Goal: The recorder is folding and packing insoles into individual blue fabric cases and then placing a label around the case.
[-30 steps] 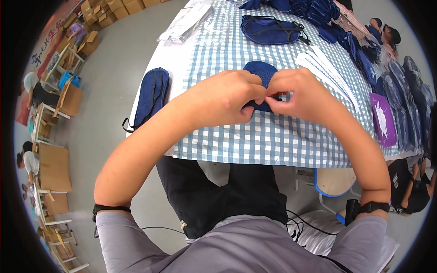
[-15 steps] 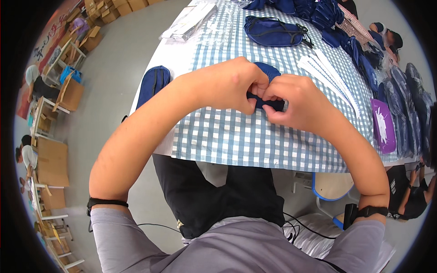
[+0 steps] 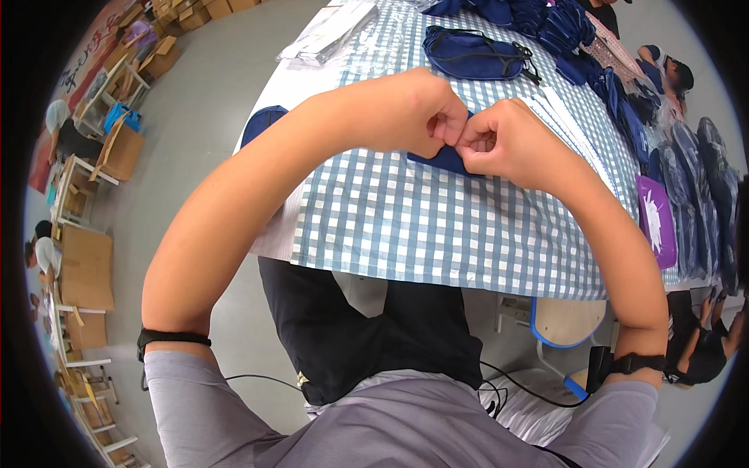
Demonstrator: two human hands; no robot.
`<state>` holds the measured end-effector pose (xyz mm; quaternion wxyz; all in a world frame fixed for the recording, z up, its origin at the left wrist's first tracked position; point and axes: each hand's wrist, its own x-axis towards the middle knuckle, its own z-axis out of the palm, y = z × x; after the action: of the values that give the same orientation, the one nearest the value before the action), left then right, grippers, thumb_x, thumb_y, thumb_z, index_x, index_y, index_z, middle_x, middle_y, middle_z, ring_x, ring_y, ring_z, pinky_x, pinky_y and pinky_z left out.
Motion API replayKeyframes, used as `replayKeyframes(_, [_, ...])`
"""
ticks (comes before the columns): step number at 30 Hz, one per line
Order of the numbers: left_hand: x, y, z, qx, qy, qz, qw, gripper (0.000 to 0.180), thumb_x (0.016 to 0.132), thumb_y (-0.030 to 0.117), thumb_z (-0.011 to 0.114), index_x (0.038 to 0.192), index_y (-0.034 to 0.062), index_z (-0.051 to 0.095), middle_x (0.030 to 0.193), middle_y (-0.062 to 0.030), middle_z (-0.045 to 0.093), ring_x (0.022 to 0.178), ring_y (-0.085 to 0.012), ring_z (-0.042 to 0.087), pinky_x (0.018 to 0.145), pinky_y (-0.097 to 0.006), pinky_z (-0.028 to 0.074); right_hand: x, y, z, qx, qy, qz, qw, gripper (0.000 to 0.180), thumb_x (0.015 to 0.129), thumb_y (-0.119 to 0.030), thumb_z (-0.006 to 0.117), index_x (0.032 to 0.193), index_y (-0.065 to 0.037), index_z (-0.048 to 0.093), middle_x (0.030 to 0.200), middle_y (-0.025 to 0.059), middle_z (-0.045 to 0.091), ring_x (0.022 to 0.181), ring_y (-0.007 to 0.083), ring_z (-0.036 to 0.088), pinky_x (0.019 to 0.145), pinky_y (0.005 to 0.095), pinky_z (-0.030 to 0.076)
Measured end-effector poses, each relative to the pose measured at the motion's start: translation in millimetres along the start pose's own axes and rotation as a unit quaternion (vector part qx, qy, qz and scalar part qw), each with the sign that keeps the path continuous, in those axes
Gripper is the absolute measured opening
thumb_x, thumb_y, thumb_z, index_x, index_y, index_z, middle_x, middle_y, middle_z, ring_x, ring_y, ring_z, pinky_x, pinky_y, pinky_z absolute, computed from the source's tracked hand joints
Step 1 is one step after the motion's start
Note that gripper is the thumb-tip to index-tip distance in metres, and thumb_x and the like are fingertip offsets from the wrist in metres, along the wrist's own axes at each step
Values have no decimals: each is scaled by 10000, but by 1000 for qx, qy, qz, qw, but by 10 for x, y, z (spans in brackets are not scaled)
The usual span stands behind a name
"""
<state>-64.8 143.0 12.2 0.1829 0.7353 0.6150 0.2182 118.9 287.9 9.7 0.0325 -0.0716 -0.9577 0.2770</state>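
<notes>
A dark blue fabric piece point(image 3: 446, 161) lies on the checked cloth, mostly hidden beneath my hands. Above it, my left hand point(image 3: 429, 113) is closed in a pinch, its fingertips meeting those of my right hand point(image 3: 507, 144). My right hand is pinched too, its lower edge close over the fabric. Whatever sits between the fingertips is too small or covered to make out. To the left, a navy pouch point(image 3: 265, 125) shows partly past my left forearm. Farther off rests another navy pouch point(image 3: 468, 54) with black cords.
White strips point(image 3: 566, 129) fan out right of my hands. A purple tray point(image 3: 657, 222) stands at the table's right edge, beside plastic-wrapped navy items point(image 3: 686, 203). Navy goods point(image 3: 538, 23) pile up at the back. Clear plastic packaging point(image 3: 331, 31) lies back left. A stool point(image 3: 569, 320) stands below right.
Both hands have moved slightly farther from me, and their fingertips have come together. The fingers that were gripping the fabric's near edge are now pinched above it.
</notes>
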Motion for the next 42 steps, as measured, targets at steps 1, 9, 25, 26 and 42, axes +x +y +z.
replayKeyframes(1, [-37, 21, 36, -2, -3, 2, 1000, 111, 799, -10, 794, 907, -9, 768, 823, -102, 749, 775, -224, 721, 769, -338, 600, -7, 7, 8, 12, 6, 3, 1000, 161, 870, -108, 783, 881, 49, 815, 683, 124, 724, 613, 173, 668, 629, 325, 545])
replayKeyframes(9, [-195, 84, 249, 79, 81, 89, 990, 268, 734, -44, 803, 995, -16, 750, 945, -154, 753, 893, -346, 750, 818, -393, 618, -137, 143, 179, -44, 138, -168, 975, 111, 841, -95, 852, 902, -10, 814, 841, 97, 766, 734, 279, 724, 681, 358, 599])
replayKeyframes(25, [118, -122, -5, -23, -23, -21, 999, 161, 805, -12, 786, 965, -7, 786, 831, -58, 737, 766, -136, 676, 765, -308, 585, -34, 203, 115, -82, 126, -167, 974, 188, 821, -138, 867, 894, 15, 786, 759, 140, 749, 692, 250, 740, 690, 342, 606])
replayKeyframes(26, [134, -148, -11, -41, -25, -45, 998, 149, 811, -3, 788, 960, -5, 784, 836, -58, 742, 772, -132, 680, 771, -311, 589, -16, 196, 97, -71, 108, -140, 982, 179, 828, -133, 859, 879, 25, 792, 730, 146, 745, 678, 230, 736, 679, 327, 593])
replayKeyframes(42, [30, -163, 121, 91, 86, 122, 985, 269, 772, -37, 832, 1028, -31, 747, 1016, -144, 766, 934, -305, 757, 896, -389, 634, 80, 382, 78, -41, 138, -129, 981, 163, 878, -146, 824, 898, 15, 811, 787, 125, 751, 727, 229, 722, 690, 339, 571])
